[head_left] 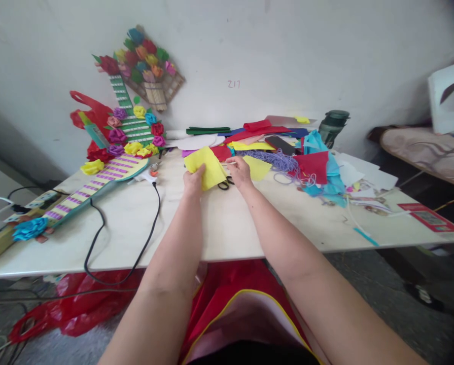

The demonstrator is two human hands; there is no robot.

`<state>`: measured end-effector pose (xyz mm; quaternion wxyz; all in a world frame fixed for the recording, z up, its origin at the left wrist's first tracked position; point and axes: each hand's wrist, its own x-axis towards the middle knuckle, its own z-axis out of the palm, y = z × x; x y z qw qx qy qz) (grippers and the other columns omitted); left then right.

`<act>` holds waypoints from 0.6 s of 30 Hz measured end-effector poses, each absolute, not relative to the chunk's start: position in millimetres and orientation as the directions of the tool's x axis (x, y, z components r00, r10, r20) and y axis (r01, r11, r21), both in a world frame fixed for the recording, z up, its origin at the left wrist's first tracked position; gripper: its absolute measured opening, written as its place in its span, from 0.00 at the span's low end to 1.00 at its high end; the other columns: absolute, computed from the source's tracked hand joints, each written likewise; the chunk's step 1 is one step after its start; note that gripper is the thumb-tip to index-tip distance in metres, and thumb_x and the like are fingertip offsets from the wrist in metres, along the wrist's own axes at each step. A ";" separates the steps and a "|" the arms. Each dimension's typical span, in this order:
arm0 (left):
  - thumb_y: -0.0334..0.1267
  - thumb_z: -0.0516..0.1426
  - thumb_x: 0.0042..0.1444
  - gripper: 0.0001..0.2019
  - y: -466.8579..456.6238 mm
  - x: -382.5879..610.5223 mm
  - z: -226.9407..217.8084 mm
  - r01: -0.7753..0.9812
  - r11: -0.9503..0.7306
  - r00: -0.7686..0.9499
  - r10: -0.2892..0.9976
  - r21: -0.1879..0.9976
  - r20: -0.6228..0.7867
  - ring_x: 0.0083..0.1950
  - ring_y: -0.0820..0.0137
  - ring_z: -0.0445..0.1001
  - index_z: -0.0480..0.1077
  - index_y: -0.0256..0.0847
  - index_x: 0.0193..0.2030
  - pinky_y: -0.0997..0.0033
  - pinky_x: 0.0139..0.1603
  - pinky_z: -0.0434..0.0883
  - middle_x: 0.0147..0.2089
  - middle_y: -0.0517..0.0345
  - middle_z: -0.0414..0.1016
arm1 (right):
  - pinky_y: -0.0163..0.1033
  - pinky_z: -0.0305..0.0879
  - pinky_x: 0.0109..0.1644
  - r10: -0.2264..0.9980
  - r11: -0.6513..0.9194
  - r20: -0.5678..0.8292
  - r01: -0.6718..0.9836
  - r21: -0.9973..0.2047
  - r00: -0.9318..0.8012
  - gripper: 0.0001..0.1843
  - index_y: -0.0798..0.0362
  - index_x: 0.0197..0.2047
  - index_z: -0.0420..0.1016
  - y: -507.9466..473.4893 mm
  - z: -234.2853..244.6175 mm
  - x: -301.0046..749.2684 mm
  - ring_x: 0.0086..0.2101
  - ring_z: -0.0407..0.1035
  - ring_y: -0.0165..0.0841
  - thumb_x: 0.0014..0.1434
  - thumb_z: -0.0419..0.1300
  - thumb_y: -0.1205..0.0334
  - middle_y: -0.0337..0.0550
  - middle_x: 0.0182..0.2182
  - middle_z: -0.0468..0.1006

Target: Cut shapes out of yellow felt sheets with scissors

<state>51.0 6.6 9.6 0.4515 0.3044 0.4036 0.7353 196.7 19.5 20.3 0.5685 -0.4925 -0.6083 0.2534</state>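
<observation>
My left hand [195, 181] is closed on a square yellow sheet [207, 165], thumb on its face, and holds it tilted above the table. Just right of the sheet's edge, my right hand [239, 171] is pinched closed. Something thin and pale seems to be at its fingertips, too small to name. Black scissor handles [223, 186] show on the table between the hands; the blades are hidden. A second yellow piece [258, 168] lies beyond my right hand.
Purple yarn [271, 160], coloured sheets [313, 167] and a phone [280, 144] crowd the back. A dark bottle [333, 126] stands behind them. At left are a flower-trimmed guitar shape [97, 182], a glue gun [147, 175] and its black cable [154, 213].
</observation>
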 end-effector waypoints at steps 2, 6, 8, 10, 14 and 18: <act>0.33 0.65 0.42 0.13 6.7 51.2 8.8 -0.418 -0.261 -0.379 0.921 0.870 0.094 0.45 0.59 0.77 0.73 0.33 0.36 0.60 0.45 0.75 0.42 0.45 0.78 | 0.40 0.66 0.44 0.904 0.375 0.411 0.243 -0.895 0.117 0.06 0.52 0.31 0.73 20.0 19.2 195.1 0.35 0.70 0.32 0.50 0.56 0.62 0.38 0.37 0.76; 0.34 0.66 0.41 0.14 7.1 51.2 7.6 -0.418 -0.245 -0.352 0.932 0.875 0.093 0.46 0.57 0.77 0.74 0.33 0.36 0.59 0.46 0.75 0.41 0.45 0.79 | 0.39 0.67 0.43 0.945 0.303 0.312 0.095 -0.948 0.099 0.07 0.54 0.29 0.74 17.5 21.0 192.7 0.36 0.71 0.32 0.47 0.59 0.60 0.39 0.30 0.77; 0.35 0.66 0.41 0.15 6.6 51.6 7.7 -0.418 -0.235 -0.331 0.939 0.877 0.093 0.47 0.57 0.77 0.74 0.33 0.37 0.59 0.48 0.75 0.42 0.45 0.79 | 0.38 0.67 0.42 0.962 0.259 0.258 -0.002 -0.966 0.093 0.09 0.55 0.32 0.75 16.6 22.3 192.2 0.35 0.72 0.32 0.47 0.60 0.61 0.39 0.30 0.77; 0.36 0.67 0.41 0.16 5.4 52.3 8.4 -0.422 -0.228 -0.309 0.946 0.877 0.097 0.48 0.57 0.76 0.74 0.34 0.38 0.58 0.49 0.74 0.44 0.45 0.78 | 0.37 0.68 0.41 0.976 0.208 0.201 -0.084 -0.974 0.087 0.12 0.56 0.36 0.75 16.8 22.6 192.1 0.34 0.72 0.31 0.46 0.61 0.63 0.40 0.31 0.78; 0.37 0.66 0.43 0.17 2.3 54.1 10.3 -0.429 -0.214 -0.260 0.960 0.877 0.108 0.50 0.58 0.75 0.73 0.34 0.41 0.57 0.52 0.73 0.45 0.45 0.78 | 0.35 0.68 0.37 0.992 0.120 0.125 -0.159 -0.980 -0.018 0.11 0.56 0.36 0.77 17.6 20.5 192.6 0.33 0.74 0.31 0.47 0.61 0.65 0.40 0.30 0.80; 0.38 0.65 0.45 0.16 1.0 54.9 11.1 -0.438 -0.211 -0.222 0.967 0.874 0.123 0.51 0.58 0.75 0.73 0.34 0.41 0.57 0.54 0.72 0.44 0.45 0.78 | 0.33 0.67 0.30 0.987 0.101 0.120 -0.177 -0.979 -0.104 0.09 0.56 0.34 0.78 13.1 21.2 192.1 0.24 0.71 0.29 0.47 0.63 0.62 0.38 0.24 0.78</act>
